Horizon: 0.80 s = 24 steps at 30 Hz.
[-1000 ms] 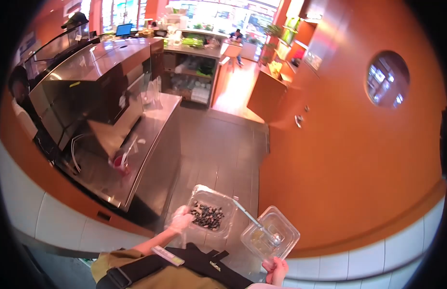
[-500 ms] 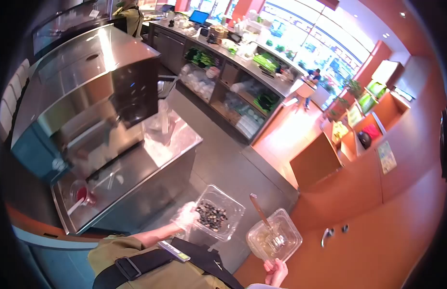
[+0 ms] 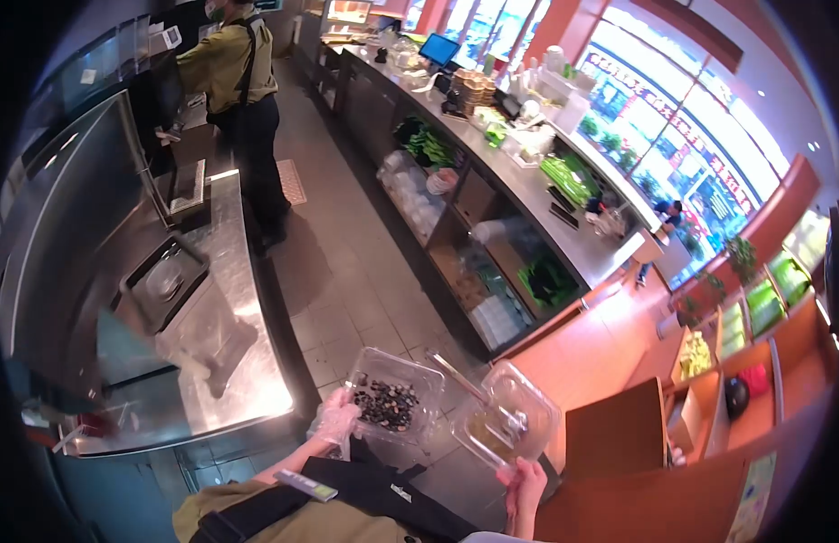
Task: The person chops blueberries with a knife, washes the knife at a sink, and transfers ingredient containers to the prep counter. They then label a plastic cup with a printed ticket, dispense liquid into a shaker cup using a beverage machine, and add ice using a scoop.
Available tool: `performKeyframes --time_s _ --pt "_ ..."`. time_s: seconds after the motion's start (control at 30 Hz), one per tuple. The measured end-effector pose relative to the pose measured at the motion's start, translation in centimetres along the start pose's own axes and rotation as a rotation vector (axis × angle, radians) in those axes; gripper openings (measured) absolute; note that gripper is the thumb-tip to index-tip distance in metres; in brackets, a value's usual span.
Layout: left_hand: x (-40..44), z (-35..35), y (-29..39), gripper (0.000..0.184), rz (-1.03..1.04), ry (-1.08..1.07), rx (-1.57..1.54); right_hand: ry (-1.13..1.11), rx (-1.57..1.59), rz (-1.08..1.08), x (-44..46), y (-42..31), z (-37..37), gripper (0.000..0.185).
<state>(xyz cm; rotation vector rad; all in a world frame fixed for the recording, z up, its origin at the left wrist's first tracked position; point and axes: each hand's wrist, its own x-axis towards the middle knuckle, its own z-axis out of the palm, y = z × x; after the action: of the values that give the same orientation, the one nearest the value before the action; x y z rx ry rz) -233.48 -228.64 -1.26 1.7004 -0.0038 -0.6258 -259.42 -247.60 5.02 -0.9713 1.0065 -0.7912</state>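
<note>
Camera view: swung round since the earlier frame; the door's round window is gone, while a co-worker (image 3: 243, 77) and the tiled aisle (image 3: 338, 281) have come into sight
Left tub (image 3: 427, 398): clear, held low before the body above the floor; dark pieces (image 3: 385, 404) lie loose across its base
Left hand (image 3: 336, 418): gloved, gripping the left tub's left side
Right tub (image 3: 542, 416): clear, just beside the left one; a utensil (image 3: 460, 376) rests in it, handle jutting past the rim
Right hand (image 3: 526, 484): fingers closed on the right tub's near edge
Step in hand: carrying both tubs together, as I judge it
Next move: calls for level tubs, since the utensil could slide, and clearance from the worktop corner
Steel worktop (image 3: 266, 385): left of the tubs
Shelved counter (image 3: 591, 249): ahead, across the aisle; the co-worker stands farther up
</note>
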Motion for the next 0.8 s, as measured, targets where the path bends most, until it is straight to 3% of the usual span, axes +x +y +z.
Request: performKeyframes --time_s 0.03,0.07,0.13,0.27,0.33,0.4,0.5,0.6,0.8 --pt "3.1 0.8 -1.1 0.011 0.082 0.105 0.052 -0.050 -0.004 0.028 4.1 -1.0 1.9 0.007" --pt "4.8 1.5 0.2 0.012 -0.010 0.105 -0.199 -0.099 -0.008 0.051 7.9 -1.9 4.1 0.006" --pt "10.1 2.6 0.7 0.011 0.003 0.189 -0.367 -0.136 -0.022 0.089 14.2 -3.5 9.0 0.007" --pt "21.8 2.5 5.5 0.013 -0.013 0.248 -0.245 -0.244 -0.047 0.145 25.4 -5.8 19.8 0.009" --pt "28.1 3.4 8.9 0.015 0.011 0.225 -0.396 -0.253 -0.093 0.163 30.8 -6.3 23.6 0.009" --pt "34.0 3.7 12.0 0.016 0.072 0.240 -0.334 -0.261 -0.082 0.160 36.9 -6.3 28.3 0.009" --pt "40.1 4.0 20.4 0.015 0.165 0.320 -0.208 -0.290 -0.102 0.175 42.9 -7.7 36.4 0.010" --pt "51.2 4.2 20.8 0.015 0.004 0.295 -0.335 -0.340 -0.108 0.177 51.3 -6.7 43.4 0.014" --pt "69.0 4.6 26.2 0.025 0.057 0.414 -0.415 -0.506 -0.131 0.246 67.1 -7.7 61.2 0.016"
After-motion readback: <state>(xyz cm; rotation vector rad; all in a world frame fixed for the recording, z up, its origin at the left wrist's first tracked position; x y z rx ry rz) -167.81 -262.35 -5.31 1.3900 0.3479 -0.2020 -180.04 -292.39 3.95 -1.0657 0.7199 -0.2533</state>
